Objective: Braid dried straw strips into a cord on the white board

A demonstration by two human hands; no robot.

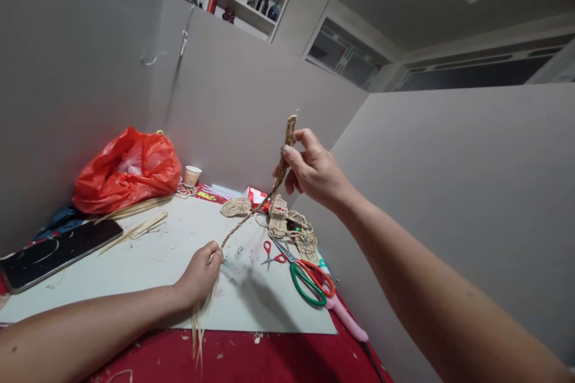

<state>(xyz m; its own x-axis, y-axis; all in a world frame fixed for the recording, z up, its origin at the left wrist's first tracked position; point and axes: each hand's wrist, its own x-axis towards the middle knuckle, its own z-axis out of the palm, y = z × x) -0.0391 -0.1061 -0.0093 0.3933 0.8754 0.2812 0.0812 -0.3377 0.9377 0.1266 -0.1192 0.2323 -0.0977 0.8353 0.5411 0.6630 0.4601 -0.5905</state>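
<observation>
A brown twisted straw cord [243,223] runs slanting between my two hands above the white board. My right hand [309,167], raised high, has its fingers closed on the thick wound upper end of the cord. Lower down, my left hand [200,275] is closed in a pinch on the cord's other end. Loose pale straw strands [197,335] hang below that hand past the board's near edge. Small red-handled scissors [273,256] lie to the right of my left hand, beside large scissors [309,278] with green and orange handles.
Coiled cord bundles [287,221] lie at the board's back right, another coil [236,207] further left. A red plastic bag [128,173], a paper cup [192,176], straw strips [139,228] and a phone [60,251] are at left. A pink handle [348,320] lies front right. Walls enclose the table.
</observation>
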